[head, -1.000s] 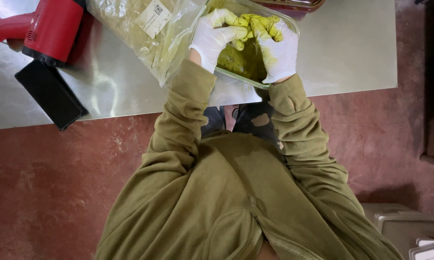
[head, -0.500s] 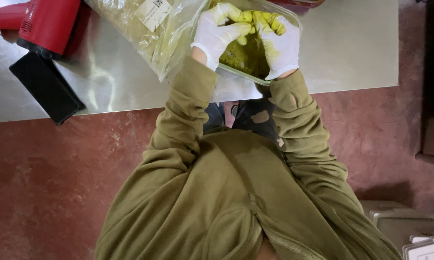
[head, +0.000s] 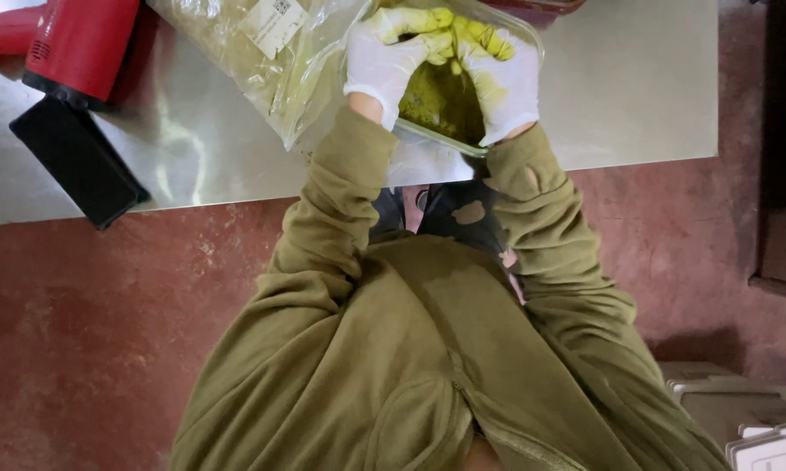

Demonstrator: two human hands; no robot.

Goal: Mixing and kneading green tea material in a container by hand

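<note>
Working step: kneading or gathering yellow-green powder; both gloved hands meet over the glass dish.
Tabletop: pale, reflective metal sheet carrying every item; red-brown floor below its near edge.
Clear bag: large plastic package of yellowish contents, lying left of the dish, touching it.
Glass dish: clear container at the tabletop's near edge, holding the powder.
Left hand: white glove, fingers curled in, stained yellow.
Right hand: white glove, fingers curled onto the powder.
Next move, as judged: steady pressure, dish kept from sliding off.
Label: small white rectangle on the bag, print left unread.
</note>
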